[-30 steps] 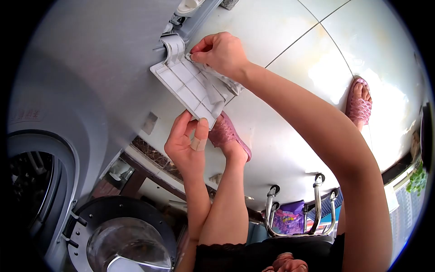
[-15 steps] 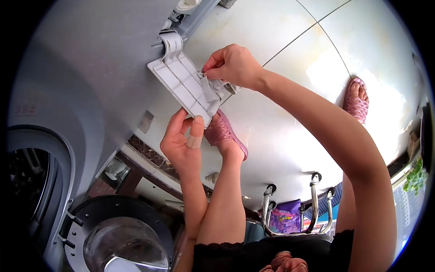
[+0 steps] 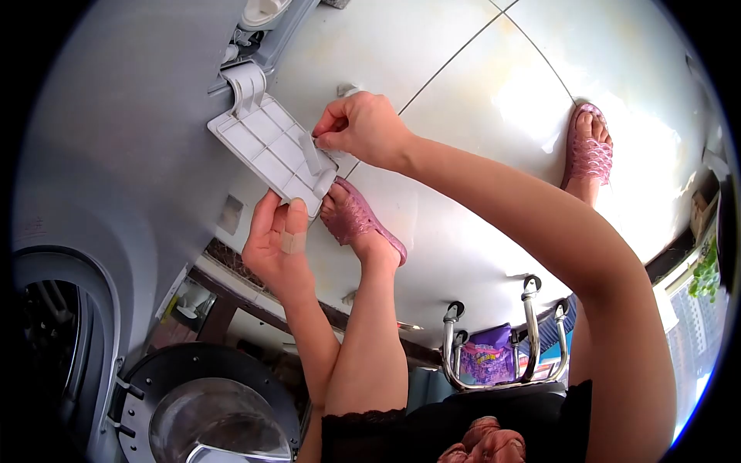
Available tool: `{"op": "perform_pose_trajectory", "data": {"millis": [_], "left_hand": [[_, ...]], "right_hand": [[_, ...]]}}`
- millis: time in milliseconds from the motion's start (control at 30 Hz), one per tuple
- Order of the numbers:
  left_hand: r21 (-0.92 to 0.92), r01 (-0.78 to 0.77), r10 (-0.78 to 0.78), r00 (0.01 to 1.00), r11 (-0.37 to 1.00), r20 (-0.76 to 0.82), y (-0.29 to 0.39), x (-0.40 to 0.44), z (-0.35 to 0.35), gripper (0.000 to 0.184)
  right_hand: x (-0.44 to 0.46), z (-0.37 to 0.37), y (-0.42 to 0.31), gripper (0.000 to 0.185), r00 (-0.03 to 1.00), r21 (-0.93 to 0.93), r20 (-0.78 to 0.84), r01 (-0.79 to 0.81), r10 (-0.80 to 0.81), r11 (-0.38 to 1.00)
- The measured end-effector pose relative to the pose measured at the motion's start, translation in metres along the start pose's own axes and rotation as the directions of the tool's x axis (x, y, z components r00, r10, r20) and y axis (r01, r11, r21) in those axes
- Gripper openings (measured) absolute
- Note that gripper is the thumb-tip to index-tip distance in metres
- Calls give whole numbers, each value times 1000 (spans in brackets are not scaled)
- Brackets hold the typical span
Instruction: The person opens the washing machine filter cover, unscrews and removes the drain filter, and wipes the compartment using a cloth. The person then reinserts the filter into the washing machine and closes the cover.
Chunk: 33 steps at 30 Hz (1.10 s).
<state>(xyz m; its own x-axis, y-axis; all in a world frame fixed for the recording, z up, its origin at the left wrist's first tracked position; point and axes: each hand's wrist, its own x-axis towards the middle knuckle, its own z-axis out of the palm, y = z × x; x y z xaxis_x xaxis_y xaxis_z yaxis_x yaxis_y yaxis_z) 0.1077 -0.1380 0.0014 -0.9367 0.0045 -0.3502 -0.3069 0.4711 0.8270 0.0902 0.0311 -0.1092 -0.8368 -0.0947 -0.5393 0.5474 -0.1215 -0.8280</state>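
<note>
A white ribbed panel (image 3: 272, 147) hangs out from the lower corner of the grey washing machine (image 3: 147, 116), its curved hinge piece near the opening with the filter parts (image 3: 258, 15). My left hand (image 3: 278, 243), with a bandage on the thumb, pinches the panel's lower edge. At the panel's right edge is my right hand (image 3: 359, 131), thumb and forefinger pressed together; what they hold, if anything, is too small to make out. Just beyond that hand a small pale crumpled piece (image 3: 347, 90) shows against the floor.
The machine's round door (image 3: 204, 363) stands open at the lower left. A chrome wheeled stool frame (image 3: 532, 324) and a purple packet (image 3: 488, 355) are low on the right. My feet in pink sandals (image 3: 356, 220) rest on the tiled floor (image 3: 463, 193).
The white crumpled material that lay along the panel's right edge under my right hand is off the panel. The view has shifted, so panel and hands appear further left.
</note>
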Motion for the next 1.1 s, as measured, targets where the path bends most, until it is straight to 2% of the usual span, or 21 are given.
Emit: {"op": "perform_pose_trajectory", "data": {"millis": [167,233,267,367,400,500,533,633,733,833,933,1033,1067,1100], "left_hand": [[-33,-41,41,999,999,1,6,1,0,37],[-19,-52,52,998,998,31,4,1,-3,38],[-31,-52,53,998,998,31,2,0,-5,38],[-4,-71,71,997,998,45,3,1,-3,38],[11,-86,86,995,996,45,2,2,-4,38],[33,-101,99,994,994,55,1,1,-5,37],[27,-94,92,994,995,59,3,2,-4,37],[26,-71,70,997,997,46,4,2,-2,36],[73,-83,79,995,994,59,3,3,-3,35],[64,-79,75,996,995,56,5,1,-3,34],[55,-70,67,997,996,45,6,1,-2,35],[47,-99,97,994,994,48,3,3,-1,35],[44,-109,107,993,993,47,1,1,-2,35],[61,-99,96,994,993,53,1,0,-3,35]], "right_hand": [[-14,-14,19,16,990,-34,141,-22,27,999],[-1,-23,-7,17,999,-14,38,-22,23,1000],[7,-23,-15,17,999,61,-36,16,-14,998],[19,-10,-38,18,991,64,-51,127,-124,990],[20,-2,-37,18,979,37,-48,201,-199,979],[17,-6,-40,17,969,-59,17,247,-246,967],[21,-13,-45,16,962,-154,90,271,-260,950],[29,-11,-47,16,978,-102,39,210,-207,972],[39,6,-47,17,987,59,-159,20,-10,998],[36,14,-33,18,976,32,-159,154,-147,988],[34,-8,-40,17,984,-96,-12,177,-179,980],[40,9,-48,16,969,24,-196,158,-150,987],[37,14,-48,15,969,51,-210,145,-132,988],[35,11,-47,16,976,-24,-143,161,-162,987]]}}
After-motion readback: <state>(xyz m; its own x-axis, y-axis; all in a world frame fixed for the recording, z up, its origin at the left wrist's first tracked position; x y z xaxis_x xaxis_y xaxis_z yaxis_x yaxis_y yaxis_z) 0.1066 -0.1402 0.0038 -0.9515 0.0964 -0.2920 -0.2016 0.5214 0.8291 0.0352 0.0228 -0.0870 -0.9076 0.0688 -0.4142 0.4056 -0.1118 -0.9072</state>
